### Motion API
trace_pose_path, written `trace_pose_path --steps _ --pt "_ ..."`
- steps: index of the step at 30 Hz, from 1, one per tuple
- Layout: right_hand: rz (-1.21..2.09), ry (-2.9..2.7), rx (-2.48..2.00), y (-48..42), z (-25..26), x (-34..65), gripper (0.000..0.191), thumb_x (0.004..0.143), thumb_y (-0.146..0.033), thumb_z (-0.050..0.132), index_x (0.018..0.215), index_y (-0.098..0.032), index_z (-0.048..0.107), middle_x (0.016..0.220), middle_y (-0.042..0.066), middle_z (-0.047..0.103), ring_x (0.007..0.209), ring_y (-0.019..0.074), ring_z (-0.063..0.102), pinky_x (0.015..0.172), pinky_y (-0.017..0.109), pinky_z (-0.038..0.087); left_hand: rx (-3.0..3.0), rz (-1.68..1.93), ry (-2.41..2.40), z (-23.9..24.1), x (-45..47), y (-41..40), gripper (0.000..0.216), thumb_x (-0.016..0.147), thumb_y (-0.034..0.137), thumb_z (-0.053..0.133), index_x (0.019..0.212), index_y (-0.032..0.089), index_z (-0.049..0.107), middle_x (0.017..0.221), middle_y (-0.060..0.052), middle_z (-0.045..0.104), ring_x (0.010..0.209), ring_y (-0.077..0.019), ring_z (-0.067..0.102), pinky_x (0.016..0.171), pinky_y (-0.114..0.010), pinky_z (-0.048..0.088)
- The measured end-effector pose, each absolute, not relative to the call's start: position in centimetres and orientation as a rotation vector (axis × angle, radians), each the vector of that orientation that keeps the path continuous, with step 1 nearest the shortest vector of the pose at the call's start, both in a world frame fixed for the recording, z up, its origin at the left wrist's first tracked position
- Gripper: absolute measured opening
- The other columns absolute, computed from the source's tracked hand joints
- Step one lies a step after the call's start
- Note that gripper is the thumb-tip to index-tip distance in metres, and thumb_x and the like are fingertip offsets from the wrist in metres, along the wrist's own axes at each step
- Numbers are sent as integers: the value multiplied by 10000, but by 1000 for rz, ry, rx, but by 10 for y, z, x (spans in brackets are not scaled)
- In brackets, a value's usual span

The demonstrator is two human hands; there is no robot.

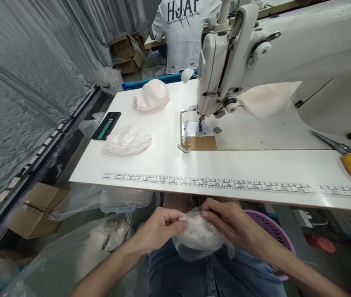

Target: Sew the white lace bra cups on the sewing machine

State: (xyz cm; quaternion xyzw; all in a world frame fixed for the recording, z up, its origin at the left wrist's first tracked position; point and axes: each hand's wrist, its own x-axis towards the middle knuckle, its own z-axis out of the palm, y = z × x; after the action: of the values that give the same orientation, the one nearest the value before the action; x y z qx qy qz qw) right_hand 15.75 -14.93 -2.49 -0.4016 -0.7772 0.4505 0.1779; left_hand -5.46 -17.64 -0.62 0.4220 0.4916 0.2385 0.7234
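Above my lap, in front of the table edge, a sheer white lace-trimmed fabric piece [198,235] hangs between my two hands. My left hand [164,227] pinches its lace edge between thumb and fingers. On the other side my right hand [229,218] grips the same edge with its fingers closed. The lower part droops loosely over my jeans and looks slightly blurred. On the table, a stack of white lace pieces [129,141] lies at the left, with a pale pink stack of fabric pieces [151,96] behind it.
A white sewing machine [219,74] stands on the table [163,161], which has a printed ruler [237,183] along its front. Scissors [349,154] lie at the right, a phone [106,126] at the left. A purple basket [271,227] sits below. Another person [183,37] is beyond.
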Motion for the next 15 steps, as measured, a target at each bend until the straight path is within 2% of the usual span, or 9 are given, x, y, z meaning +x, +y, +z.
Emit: trace_pose_path --steps 8,15 --pt "1511 -2059 -1003 -152 -33 149 309 957 -392 320 769 -193 463 650 -23 448 592 113 405 543 225 311 851 465 1078 -12 -79 -181 398 702 448 697 907 108 720 728 -56 659 634 -110 517 617 -208 374" --pt "1483 -2055 -1058 -164 -42 156 338 964 -406 275 761 -194 442 642 -22 436 577 117 407 537 226 332 908 407 1116 -22 -72 -186 417 709 497 664 850 109 726 708 -60 651 630 -123 514 606 -218 383"
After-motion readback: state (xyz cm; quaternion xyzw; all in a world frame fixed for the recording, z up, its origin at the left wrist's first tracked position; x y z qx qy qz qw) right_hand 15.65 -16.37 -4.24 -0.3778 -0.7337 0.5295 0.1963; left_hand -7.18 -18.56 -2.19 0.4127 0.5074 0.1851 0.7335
